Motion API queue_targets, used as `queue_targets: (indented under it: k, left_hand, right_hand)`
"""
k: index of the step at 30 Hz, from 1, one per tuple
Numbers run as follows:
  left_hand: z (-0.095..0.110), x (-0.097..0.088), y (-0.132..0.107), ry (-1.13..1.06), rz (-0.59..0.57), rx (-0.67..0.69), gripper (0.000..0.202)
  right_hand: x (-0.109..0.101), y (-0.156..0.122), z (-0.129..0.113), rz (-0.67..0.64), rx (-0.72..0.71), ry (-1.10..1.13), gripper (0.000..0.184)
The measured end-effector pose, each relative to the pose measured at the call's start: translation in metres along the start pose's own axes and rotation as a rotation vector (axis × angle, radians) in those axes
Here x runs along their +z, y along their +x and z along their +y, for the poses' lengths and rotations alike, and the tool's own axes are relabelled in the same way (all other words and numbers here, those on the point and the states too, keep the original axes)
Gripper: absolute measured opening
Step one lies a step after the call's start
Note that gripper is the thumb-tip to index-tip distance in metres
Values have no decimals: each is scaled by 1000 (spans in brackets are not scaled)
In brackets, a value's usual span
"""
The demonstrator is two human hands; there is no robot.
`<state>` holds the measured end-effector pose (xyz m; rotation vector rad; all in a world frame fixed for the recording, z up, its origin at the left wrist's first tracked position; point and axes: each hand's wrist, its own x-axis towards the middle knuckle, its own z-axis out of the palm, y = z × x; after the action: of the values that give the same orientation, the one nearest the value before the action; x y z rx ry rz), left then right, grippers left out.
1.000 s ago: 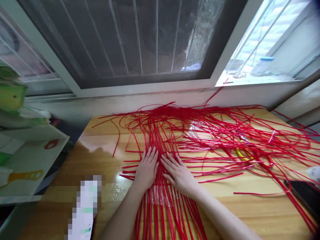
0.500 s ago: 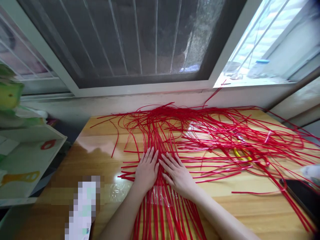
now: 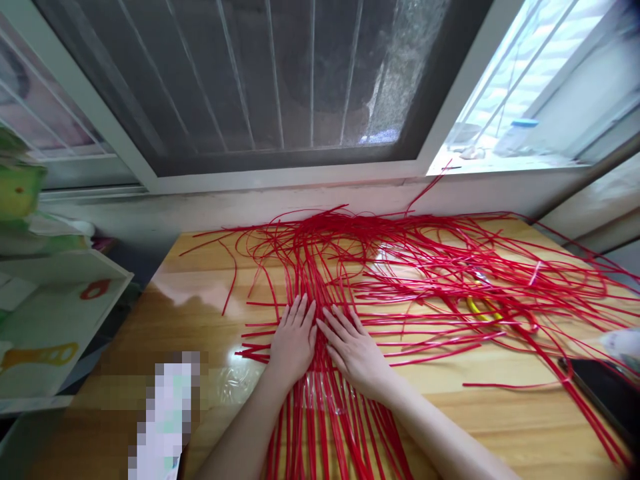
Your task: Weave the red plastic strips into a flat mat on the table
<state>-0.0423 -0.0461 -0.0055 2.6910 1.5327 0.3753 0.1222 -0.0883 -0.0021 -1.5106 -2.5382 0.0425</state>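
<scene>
Many long, thin red plastic strips run lengthwise down the middle of the table, and other strips cross them sideways. My left hand lies flat on the crossing area, fingers stretched out and pointing away from me. Beside it, my right hand also rests flat on the strips, fingers extended, with a small gap between the two hands. Just below the hands, clear tape lies across the lengthwise strips. The part of the crossing under my palms is hidden.
A tangle of loose red strips spreads over the back and right of the wooden table. Among them lies a yellow-handled tool. A black flat object sits at the right edge, an open box at the left. A window stands behind.
Almost nothing differs. My right thumb has shifted slightly, and both hands stay flat on the strips.
</scene>
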Motion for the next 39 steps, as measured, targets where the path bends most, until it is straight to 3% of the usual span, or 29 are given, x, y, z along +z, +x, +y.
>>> queue_targets:
  k: [16,21,29,39]
  left_hand:
    - [-2,4,-1,1,34,28,46]
    - [-2,-2,-3,-50,-32,24,52]
    - [-5,-12,-3,-149,-169,72,84]
    - [-7,-16,-3,-147,-181,98,82]
  right_hand:
    - [-4,2,-4,-12,89,121,56]
    - [-5,2,-3,-10,86,139,56]
    - [-10,0,0,-71,52,162,61]
    - [-10,2,-1,-68,73,168,64]
